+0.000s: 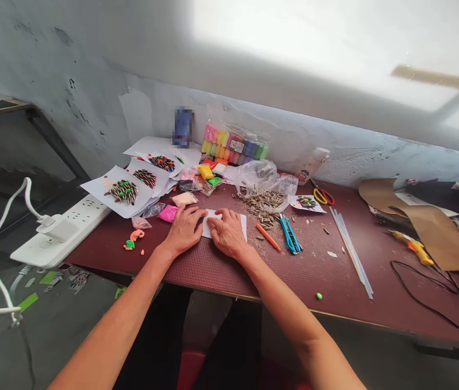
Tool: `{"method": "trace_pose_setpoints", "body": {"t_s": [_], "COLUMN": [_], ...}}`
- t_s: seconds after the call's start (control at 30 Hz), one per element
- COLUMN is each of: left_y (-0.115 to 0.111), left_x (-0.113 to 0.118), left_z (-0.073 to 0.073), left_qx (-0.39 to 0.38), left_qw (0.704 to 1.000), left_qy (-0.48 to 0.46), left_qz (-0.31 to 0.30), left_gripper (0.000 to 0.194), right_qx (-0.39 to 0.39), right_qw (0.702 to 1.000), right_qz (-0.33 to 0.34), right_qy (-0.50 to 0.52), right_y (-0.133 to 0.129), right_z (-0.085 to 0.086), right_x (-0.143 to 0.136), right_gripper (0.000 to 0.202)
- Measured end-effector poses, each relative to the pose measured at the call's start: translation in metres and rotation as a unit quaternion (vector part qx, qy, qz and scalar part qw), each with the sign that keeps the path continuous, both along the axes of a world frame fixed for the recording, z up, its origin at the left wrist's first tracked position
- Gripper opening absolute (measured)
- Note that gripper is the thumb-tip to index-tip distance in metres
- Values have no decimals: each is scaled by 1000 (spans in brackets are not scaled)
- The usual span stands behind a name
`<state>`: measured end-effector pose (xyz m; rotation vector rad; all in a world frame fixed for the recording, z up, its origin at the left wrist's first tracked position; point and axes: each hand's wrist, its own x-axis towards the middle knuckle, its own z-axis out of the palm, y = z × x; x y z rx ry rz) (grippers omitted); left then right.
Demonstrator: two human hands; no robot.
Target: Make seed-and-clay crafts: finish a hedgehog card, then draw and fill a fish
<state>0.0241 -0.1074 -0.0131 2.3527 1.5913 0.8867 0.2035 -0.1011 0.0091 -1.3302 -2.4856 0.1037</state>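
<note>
A small white paper (242, 221) lies on the dark red table near its front edge. My left hand (185, 227) rests at the paper's left side, fingers slightly bent and its fingertips at the paper's edge. Across the middle of the paper lies my right hand (227, 232), palm down with the fingers apart. Just behind my left hand are a pink clay packet (168, 213) and a pale peach one (185, 199). An orange pen (269, 237) and a teal cutter (290, 235) are to the right of my right hand.
Sunflower seeds (265, 201) spill from a clear bag. Papers with seed hedgehogs (123, 190) lie left, beside a power strip (60, 233). Scissors (323, 196), clear glue sticks (351, 252), a yellow glue gun (416, 249) with its cable and brown paper (443, 233) are at the right.
</note>
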Motion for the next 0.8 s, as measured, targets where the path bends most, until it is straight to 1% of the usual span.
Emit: {"method": "trace_pose_setpoints", "body": {"t_s": [0.23, 0.4, 0.63, 0.8], "left_y": [1, 2, 1, 2], "left_x": [-1, -1, 0, 0], "left_z": [-4, -4, -3, -4], "left_qx": [5, 9, 2, 11], "left_qw": [1000, 1000, 1000, 1000], "left_qy": [1, 0, -2, 3], "left_qz": [4, 5, 7, 6], "left_gripper": [39, 39, 40, 39], "right_qx": [0, 1, -19, -28], "right_qw": [1000, 1000, 1000, 999], "right_qz": [6, -16, -9, -27], "right_qy": [-10, 1, -21, 3], "right_y": [-1, 1, 0, 4], "right_z": [1, 1, 3, 3], "right_x": [-2, -4, -10, -9], "right_gripper": [27, 38, 31, 38]}}
